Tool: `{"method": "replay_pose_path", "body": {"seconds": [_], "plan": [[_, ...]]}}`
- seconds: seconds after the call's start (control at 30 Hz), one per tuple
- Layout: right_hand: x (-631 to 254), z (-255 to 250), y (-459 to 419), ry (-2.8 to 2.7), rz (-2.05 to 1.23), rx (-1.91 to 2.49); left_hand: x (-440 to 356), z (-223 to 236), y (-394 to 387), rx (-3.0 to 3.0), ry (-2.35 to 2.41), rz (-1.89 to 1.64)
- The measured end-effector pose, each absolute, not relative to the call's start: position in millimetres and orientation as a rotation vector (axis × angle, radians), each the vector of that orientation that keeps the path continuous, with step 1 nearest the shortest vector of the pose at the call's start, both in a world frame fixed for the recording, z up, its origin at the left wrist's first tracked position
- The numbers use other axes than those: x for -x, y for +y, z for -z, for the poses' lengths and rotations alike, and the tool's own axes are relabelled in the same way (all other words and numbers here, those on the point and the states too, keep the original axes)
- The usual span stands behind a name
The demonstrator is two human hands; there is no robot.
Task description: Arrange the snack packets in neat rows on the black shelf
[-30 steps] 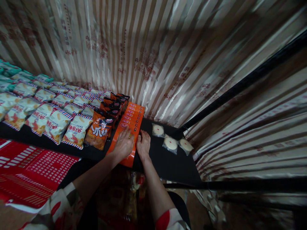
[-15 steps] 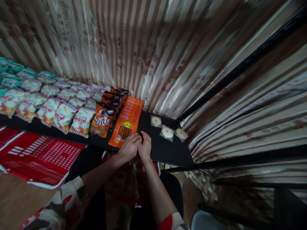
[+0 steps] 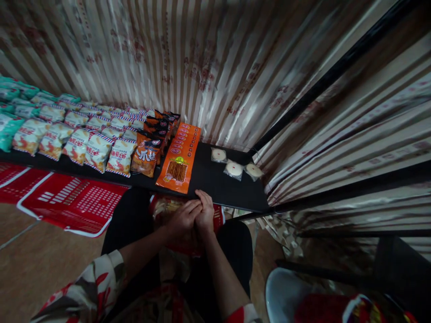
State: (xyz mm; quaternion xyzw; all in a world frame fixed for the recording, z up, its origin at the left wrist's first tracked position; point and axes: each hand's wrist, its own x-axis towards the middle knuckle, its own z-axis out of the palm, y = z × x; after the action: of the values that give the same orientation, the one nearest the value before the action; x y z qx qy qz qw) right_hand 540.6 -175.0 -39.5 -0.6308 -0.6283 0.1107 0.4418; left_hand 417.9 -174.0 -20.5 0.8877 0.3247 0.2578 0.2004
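My left hand (image 3: 184,218) and my right hand (image 3: 204,211) press together just in front of the shelf edge. The fingers of both are closed against each other, and whatever lies between them, if anything, is hidden. Below them is a red basket (image 3: 220,216) holding packaged goods (image 3: 165,207), partly covered by my arms. On the black shelf (image 3: 215,185), beyond my hands, a flat orange snack packet (image 3: 178,157) lies face up. To its right rest three small clear-wrapped round white cakes (image 3: 233,169).
Rows of white snack bags (image 3: 119,157), orange-and-black bags (image 3: 144,154) and teal bags (image 3: 9,130) fill the shelf's left side. Red baskets (image 3: 90,197) stand below. A striped curtain (image 3: 188,67) hangs behind; a black pole (image 3: 323,85) slants at right. A pale basin (image 3: 281,294) sits lower right.
Both hands have drawn back from beside the orange packet to the front of the shelf edge, staying together. The view has shifted, bringing more of the basin into sight. The packets look unmoved.
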Motion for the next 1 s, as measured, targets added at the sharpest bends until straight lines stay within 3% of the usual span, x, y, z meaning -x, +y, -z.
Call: {"method": "replay_pose_path", "body": {"seconds": [0.27, 0.5, 0.73, 1.0], "plan": [[-542.1, 80.4, -225.6, -1.581, -0.227, 1.614, -414.6, 34.8, -215.5, -2.4, 0.953, -0.309], [-541.2, 125.6, -238.6, -1.576, -0.628, 2.119, -415.5, 85.3, -226.4, -2.305, 1.134, 0.008], [-534.4, 130.4, -238.8, -1.673, -0.755, 1.98, -410.0, 102.4, -229.9, -2.29, 1.175, 0.096], [-540.4, 130.9, -242.4, -1.421, -0.576, 2.127, -403.3, 95.2, -230.4, -1.932, 1.781, 0.26]]}}
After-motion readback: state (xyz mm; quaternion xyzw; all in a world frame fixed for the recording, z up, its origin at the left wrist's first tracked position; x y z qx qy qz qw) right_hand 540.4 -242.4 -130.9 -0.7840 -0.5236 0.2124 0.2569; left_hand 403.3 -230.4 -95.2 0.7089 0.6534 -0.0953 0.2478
